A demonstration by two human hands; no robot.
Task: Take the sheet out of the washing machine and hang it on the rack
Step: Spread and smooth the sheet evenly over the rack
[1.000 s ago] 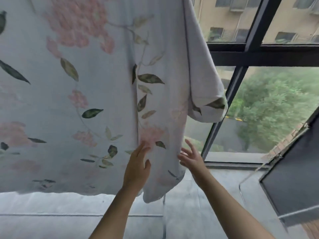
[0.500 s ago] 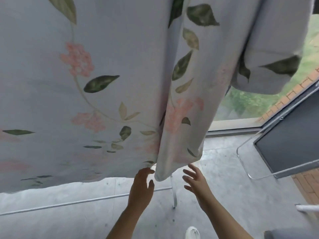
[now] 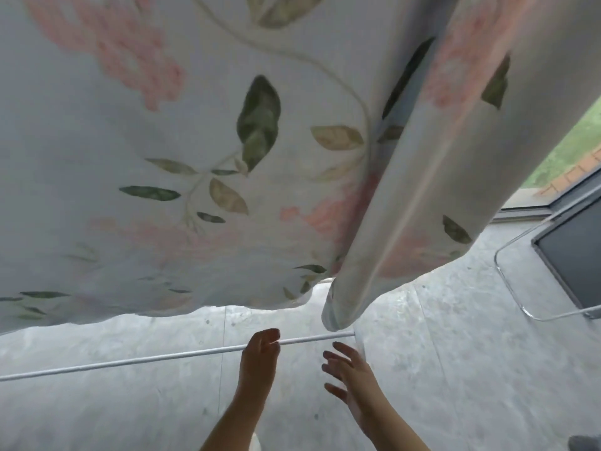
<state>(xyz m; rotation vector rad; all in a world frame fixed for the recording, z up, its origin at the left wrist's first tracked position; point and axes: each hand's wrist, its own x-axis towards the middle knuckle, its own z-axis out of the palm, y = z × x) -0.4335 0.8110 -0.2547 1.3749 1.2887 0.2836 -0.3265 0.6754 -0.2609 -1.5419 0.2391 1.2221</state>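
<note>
Head view: floral sheet (image 3: 195, 141) draped overhead, hem hanging free above white rack bar (image 3: 130, 361) and grey floor (image 3: 455, 369). Just below hem, apart from cloth: left hand (image 3: 260, 356) loosely curled, empty; right hand (image 3: 351, 375) spread, empty.

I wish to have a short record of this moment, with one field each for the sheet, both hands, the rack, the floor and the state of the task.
sheet: pale floral fabric sheet, pink flowers and green leaves, hanging from above; one fold hangs lower at the right
left hand: below the sheet's lower edge, apart from it, holds nothing
right hand: fingers spread, below the fold, apart from it
rack: thin white metal rail, passes behind the left hand
floor: grey mottled floor
task state: sheet hangs; its support is out of view
</note>
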